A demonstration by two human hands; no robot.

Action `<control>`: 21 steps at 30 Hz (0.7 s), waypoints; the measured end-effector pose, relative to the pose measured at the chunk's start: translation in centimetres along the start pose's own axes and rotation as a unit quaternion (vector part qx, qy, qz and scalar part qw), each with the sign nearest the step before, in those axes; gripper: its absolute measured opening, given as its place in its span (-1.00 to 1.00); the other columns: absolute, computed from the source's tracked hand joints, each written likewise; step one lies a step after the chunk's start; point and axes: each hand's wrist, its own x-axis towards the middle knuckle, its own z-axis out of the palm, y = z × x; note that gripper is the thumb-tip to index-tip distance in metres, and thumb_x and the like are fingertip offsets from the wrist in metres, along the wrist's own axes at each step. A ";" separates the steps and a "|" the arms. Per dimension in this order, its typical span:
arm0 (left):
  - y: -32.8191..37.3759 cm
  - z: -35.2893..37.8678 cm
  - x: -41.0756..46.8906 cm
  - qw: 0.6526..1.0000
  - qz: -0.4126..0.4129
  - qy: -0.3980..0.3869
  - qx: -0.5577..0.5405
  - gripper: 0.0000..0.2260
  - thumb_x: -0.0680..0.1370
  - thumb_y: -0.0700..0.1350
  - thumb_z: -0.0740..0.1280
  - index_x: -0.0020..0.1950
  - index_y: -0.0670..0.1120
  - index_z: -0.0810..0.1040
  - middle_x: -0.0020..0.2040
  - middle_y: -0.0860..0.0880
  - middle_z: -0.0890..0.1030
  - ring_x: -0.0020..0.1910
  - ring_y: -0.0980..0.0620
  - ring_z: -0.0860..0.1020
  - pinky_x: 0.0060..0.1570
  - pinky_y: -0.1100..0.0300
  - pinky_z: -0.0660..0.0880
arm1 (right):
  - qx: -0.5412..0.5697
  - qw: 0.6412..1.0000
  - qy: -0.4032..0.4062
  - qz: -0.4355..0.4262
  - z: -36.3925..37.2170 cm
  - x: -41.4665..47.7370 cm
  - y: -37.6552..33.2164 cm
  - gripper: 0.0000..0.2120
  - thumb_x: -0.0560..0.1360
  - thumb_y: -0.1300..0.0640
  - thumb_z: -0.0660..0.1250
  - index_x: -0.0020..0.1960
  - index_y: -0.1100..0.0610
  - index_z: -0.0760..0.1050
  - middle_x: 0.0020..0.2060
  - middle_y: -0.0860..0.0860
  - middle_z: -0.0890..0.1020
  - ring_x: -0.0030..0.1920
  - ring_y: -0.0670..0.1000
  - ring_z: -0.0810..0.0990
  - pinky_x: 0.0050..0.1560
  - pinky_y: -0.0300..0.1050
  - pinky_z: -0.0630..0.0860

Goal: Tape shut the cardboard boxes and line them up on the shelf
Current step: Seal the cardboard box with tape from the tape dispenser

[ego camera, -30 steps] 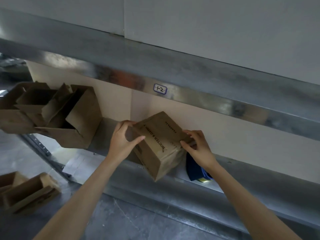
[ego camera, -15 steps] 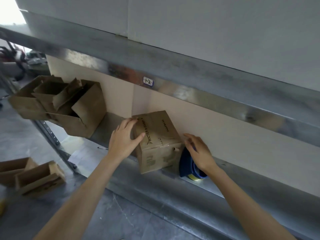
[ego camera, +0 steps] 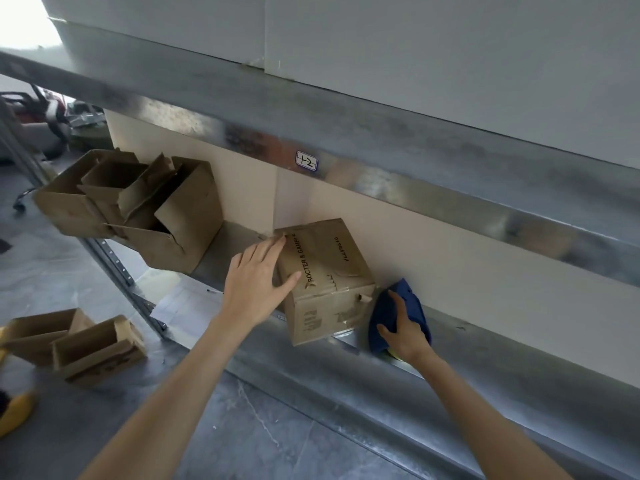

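Observation:
A closed cardboard box [ego camera: 329,268] with printed lettering stands on the metal shelf [ego camera: 467,355], its back against the beige wall panel. My left hand [ego camera: 258,275] lies flat against its left side, fingers straight, thumb on the top edge. Just right of the box lies a blue tape dispenser [ego camera: 407,303] with a bit of yellow showing underneath. My right hand [ego camera: 403,332] grips it from the front, fingers curled over its blue body.
Several open cardboard boxes [ego camera: 138,209] sit jumbled at the shelf's left end. Two more open boxes [ego camera: 83,344] lie on the grey floor below left, near something yellow [ego camera: 14,410]. An upper shelf beam [ego camera: 346,161] with a label overhangs the box.
The box went from tilted in both hands to standing on the shelf by the wall. My right hand left it and took hold of the blue tape dispenser.

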 end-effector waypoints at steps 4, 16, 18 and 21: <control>-0.3 0.1 0.0 1.000 -0.001 -0.013 -0.006 -0.39 0.56 0.29 0.19 0.53 0.00 0.31 0.47 0.01 0.40 0.45 -0.01 0.34 0.39 0.02 0.25 | 0.057 0.998 0.012 0.013 0.1 0.5 0.7 -0.26 0.56 0.30 0.24 0.56 -0.07 -0.08 0.05 0.39 0.56 -0.34 0.22 0.50 -0.34 -0.01 0.44; 0.5 0.6 -1.7 0.989 -0.024 -0.063 -0.133 -0.25 0.46 0.46 0.15 0.53 0.06 0.27 0.55 0.09 0.20 0.49 0.02 0.24 0.41 -0.10 0.24 | 0.090 0.995 0.033 0.032 -0.3 2.1 0.7 -0.18 0.53 0.38 0.30 0.55 -0.14 -0.02 0.49 0.10 0.24 0.07 0.08 0.42 -0.07 -0.01 0.51; 0.7 0.6 -2.0 0.986 -0.022 -0.074 -0.146 -0.19 0.41 0.52 0.15 0.53 0.09 0.24 0.57 0.10 0.14 0.51 0.01 0.22 0.42 -0.12 0.23 | 0.085 0.995 0.031 0.040 -0.1 2.4 0.6 -0.17 0.52 0.40 0.29 0.55 -0.15 -0.02 0.49 0.13 0.23 0.06 0.09 0.42 -0.12 0.00 0.53; 0.7 0.9 -2.4 0.984 -0.007 -0.085 -0.154 -0.16 0.37 0.50 0.26 0.54 0.11 0.21 0.59 0.11 0.08 0.52 0.01 0.21 0.43 -0.15 0.23 | 0.083 0.994 0.032 0.061 0.1 2.4 0.5 -0.23 0.56 0.38 0.23 0.57 -0.12 -0.04 0.35 0.23 0.39 0.10 0.40 0.52 -0.04 0.26 0.56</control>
